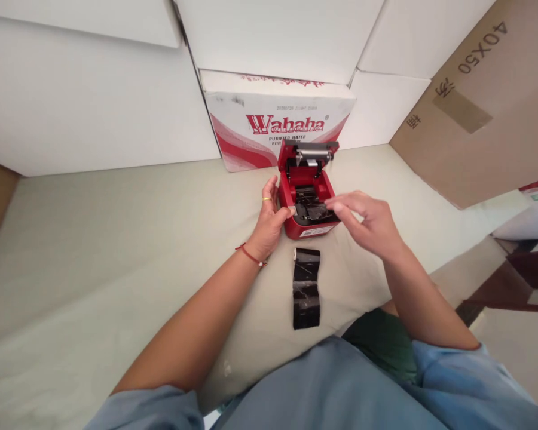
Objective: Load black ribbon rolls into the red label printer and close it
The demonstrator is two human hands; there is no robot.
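A red label printer [308, 230] stands on the cloth-covered surface with its lid [309, 156] raised, showing a metal roller on the lid's underside. Inside the body lies black ribbon [314, 211], wrinkled and shiny. My left hand [271, 222] grips the printer's left side, thumb on the front left rim and fingers along the outer wall. At the right rim, my right hand [370, 221] has thumb and fingers closed together at the edge of the black ribbon; the fingertips partly hide it. A partly unrolled black ribbon roll [306, 288] rests in front of the printer.
Behind the printer is a red-and-white Wahaha water carton [280, 122], with plain white boxes [94, 95] stacked around it. A large brown cardboard box [479, 119] stands at the right. The pale green cloth [116, 239] covers the surface, whose right edge drops to the floor.
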